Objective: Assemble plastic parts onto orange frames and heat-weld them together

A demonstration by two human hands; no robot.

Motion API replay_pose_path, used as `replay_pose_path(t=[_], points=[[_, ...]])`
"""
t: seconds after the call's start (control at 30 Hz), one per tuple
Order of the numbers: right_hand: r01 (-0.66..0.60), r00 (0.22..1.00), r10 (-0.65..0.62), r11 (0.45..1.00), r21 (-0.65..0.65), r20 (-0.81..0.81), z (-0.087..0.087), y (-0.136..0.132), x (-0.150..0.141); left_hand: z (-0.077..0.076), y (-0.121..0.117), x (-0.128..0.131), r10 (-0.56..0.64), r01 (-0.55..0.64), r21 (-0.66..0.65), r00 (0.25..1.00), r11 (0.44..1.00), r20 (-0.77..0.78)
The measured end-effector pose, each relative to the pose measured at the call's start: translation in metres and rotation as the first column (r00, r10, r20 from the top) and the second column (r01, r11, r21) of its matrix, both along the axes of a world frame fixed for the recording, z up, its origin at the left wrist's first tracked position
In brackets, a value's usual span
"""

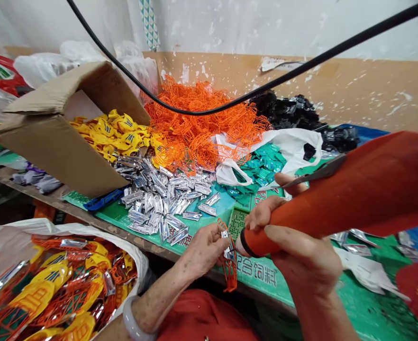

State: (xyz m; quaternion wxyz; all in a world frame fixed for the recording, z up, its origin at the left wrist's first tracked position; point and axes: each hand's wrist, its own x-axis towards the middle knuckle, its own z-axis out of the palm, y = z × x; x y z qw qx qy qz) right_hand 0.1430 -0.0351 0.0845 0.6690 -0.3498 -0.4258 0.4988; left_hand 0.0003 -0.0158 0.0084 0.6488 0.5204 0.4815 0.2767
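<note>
L hand (204,251) pinches orange plastic lattice (229,272); R hand (294,251) grips orange tube (322,213)

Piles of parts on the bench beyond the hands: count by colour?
Yellow pile: 1
Orange lattice pile: 1
Silver pile: 1
Teal pile: 1
Black pile: 1
Total: 5
</note>
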Motion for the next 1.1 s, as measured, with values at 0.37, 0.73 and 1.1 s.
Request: replay_pose_path(t=[0.37, 0.73, 1.1], points=[[-0.029, 0.999, 0.029, 1.0, 0.001, 0.039, -0.004, 0.003, -0.003, -0.006, 0.0, 0.0, 0.017, -0.017, 0.008, 1.0, 1.0, 0.01], [-0.036, 0.995, 0.036, 0.999, 0.003, 0.091, -0.001, 0.003, -0.01, 0.002, -0.001, 0.002, 0.073, -0.073, -0.023, 0.997, 0.997, -0.014], [0.006, 0.982, -0.014, 0.999, 0.042, 0.188, -0.008, -0.001, -0.013, -0.008, -0.005, 0.006, 0.138, -0.136, -0.042, 0.99, 0.99, 0.044]])
